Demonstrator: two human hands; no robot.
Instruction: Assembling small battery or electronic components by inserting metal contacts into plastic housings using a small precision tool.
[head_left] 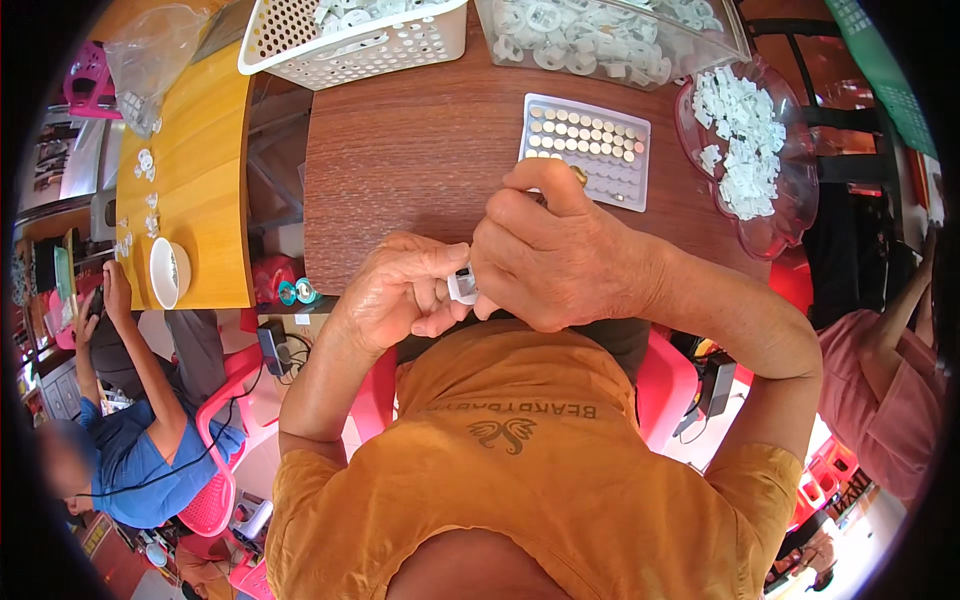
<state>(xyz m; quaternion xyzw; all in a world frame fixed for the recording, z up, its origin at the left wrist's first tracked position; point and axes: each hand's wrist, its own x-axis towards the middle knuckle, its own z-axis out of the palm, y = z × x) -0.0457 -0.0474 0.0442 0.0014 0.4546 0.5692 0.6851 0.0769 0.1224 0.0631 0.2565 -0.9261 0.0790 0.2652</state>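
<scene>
head view, overall: i look down from the person's head at a dark brown table (400, 160); the orange-shirted chest fills the lower middle of the picture.
left hand: my left hand (400, 290) sits at the near table edge, fingers curled inward, thumb and fingertips pinched on a small white plastic piece (462, 285).
right hand: my right hand (550, 255) lies just beside the left, touching it, fingers bent down and closed over the same white piece from the right; between its raised thumb and forefinger a tiny brass-coloured part (579, 175) shows, though i cannot tell how firmly it is held.
white piece, place: it is between both hands, over the near edge of the table, mostly hidden by fingers.
grey tray: a flat grey tray (585, 150) with rows of small round metal parts lies just beyond the right hand.
pink dish: a clear pink dish (760, 235) heaped with white bits stands to the right of the tray.
clear tub: a clear tub (610, 40) of white rings stands at the far edge.
white basket: a perforated white basket (350, 45) stands left of the tub.
left side: a person in a blue shirt (140, 450) sits at a yellow table (200, 180) holding a white bowl (168, 272).
</scene>
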